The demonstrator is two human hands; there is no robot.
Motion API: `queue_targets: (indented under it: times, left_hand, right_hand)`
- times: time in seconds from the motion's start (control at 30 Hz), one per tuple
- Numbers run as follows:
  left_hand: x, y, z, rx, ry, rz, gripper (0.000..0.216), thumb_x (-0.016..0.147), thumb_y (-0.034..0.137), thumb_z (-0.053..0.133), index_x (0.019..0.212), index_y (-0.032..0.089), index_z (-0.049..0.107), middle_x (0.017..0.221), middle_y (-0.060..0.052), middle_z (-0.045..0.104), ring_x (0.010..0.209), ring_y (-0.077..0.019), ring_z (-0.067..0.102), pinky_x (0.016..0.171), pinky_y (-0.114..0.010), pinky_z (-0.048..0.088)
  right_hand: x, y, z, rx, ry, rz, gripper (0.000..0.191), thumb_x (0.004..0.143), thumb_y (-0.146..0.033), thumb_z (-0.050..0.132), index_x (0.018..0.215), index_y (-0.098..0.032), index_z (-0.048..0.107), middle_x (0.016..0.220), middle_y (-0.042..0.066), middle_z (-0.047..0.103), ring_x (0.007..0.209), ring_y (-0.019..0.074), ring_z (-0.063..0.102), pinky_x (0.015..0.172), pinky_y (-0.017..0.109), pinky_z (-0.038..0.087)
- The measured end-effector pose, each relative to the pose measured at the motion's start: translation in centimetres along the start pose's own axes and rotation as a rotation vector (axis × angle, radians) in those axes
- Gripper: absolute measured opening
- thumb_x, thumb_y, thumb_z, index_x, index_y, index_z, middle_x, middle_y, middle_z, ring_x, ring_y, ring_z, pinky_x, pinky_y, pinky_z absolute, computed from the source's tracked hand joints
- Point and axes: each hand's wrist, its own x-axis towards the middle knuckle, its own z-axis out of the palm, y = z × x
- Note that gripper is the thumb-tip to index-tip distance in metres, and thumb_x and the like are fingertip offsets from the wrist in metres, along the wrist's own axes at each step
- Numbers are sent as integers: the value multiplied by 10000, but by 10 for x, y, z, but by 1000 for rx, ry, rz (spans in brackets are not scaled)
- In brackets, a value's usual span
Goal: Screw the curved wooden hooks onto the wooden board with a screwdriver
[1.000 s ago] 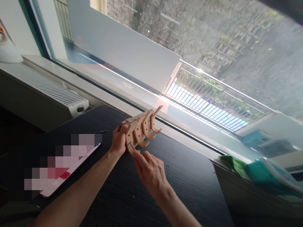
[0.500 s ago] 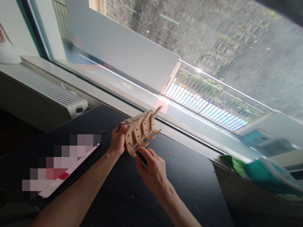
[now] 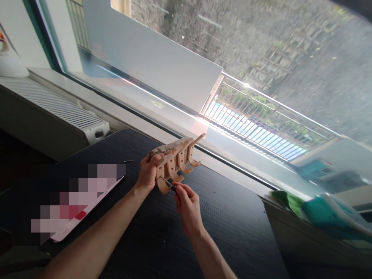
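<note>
A wooden hook rack (image 3: 180, 154) with several curved pale hooks is held above the dark table, tilted so its far end rises to the right. My left hand (image 3: 148, 172) is closed round its near left end. In my right hand (image 3: 188, 201) is a screwdriver (image 3: 173, 187) with a dark handle, gripped by the fingertips. Its thin metal shaft points up and left, and the tip meets the nearest hook at a lower hole. Whether a screw sits in that hole is too small to see.
The black wood-grain table (image 3: 226, 228) lies beneath my hands. At left rest a pale flat item (image 3: 66, 228), partly pixelated, and a small thin metal piece (image 3: 128, 161). A radiator (image 3: 93, 130) stands beyond. Along the window sill are a green cloth (image 3: 287, 199) and a teal container (image 3: 325, 217).
My right hand has shifted slightly right and turned, its grip moving from wrapped round the handle to the fingertips. The rack has moved a little right in view. The tip stays at the same hook.
</note>
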Motion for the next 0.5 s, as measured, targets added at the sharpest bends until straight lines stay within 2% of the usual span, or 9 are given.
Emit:
queue_targets:
  times: [0.07,0.17,0.23,0.3,0.37,0.4,0.43,0.5]
  left_hand:
    - [0,-1,0,-4,-18,5,299,567,314,740,812,150,693,685,27,682,622,-138,605,619,-246,496]
    - [0,-2,1,-12,-24,20,319,586,306,726,866,154,697,762,13,710,689,-156,628,654,-255,504]
    - [1,-3,1,-13,-15,28,321,588,308,718,868,153,696,790,5,716,719,-166,634,669,-261,506]
    - [2,-3,1,-10,1,33,316,582,319,718,848,150,694,786,6,714,715,-165,630,670,-262,504]
    - [2,-2,1,-4,24,33,309,572,334,721,817,149,689,756,14,703,683,-153,618,657,-257,498]
    - [2,-2,1,-2,34,30,302,568,339,721,800,149,686,736,19,695,664,-147,610,646,-254,495]
    - [2,-2,1,1,42,25,293,565,340,721,783,149,681,714,24,687,647,-142,603,633,-251,491]
    - [2,-1,0,1,50,13,276,565,337,717,764,150,672,674,32,670,620,-136,592,609,-246,482]
  right_hand:
    - [-2,-6,-4,-122,-11,-103,344,851,-383,490,960,-125,691,524,-34,489,453,89,382,433,210,304]
    - [-7,-20,-10,-570,-50,-473,274,845,-292,507,1006,-168,692,763,30,646,604,120,534,565,225,391]
    - [-11,-26,-12,-881,-108,-672,293,855,-231,485,1075,-190,673,797,38,650,627,131,560,575,229,378]
    - [-14,-29,-11,-1056,-145,-754,308,871,-188,441,1077,-185,669,740,36,628,585,131,545,535,235,339]
    - [-13,-27,-8,-1047,-146,-750,308,880,-184,417,1039,-177,681,715,38,615,569,129,525,528,243,318]
    - [-11,-24,-6,-968,-135,-718,303,878,-201,424,1026,-176,688,726,41,617,581,128,519,540,244,321]
    - [-8,-22,-4,-834,-116,-653,291,872,-227,442,1006,-176,696,732,40,615,592,125,510,551,242,324]
    - [-1,-16,-1,-421,-102,-371,260,827,-296,519,955,-170,707,683,20,579,576,108,463,531,228,310]
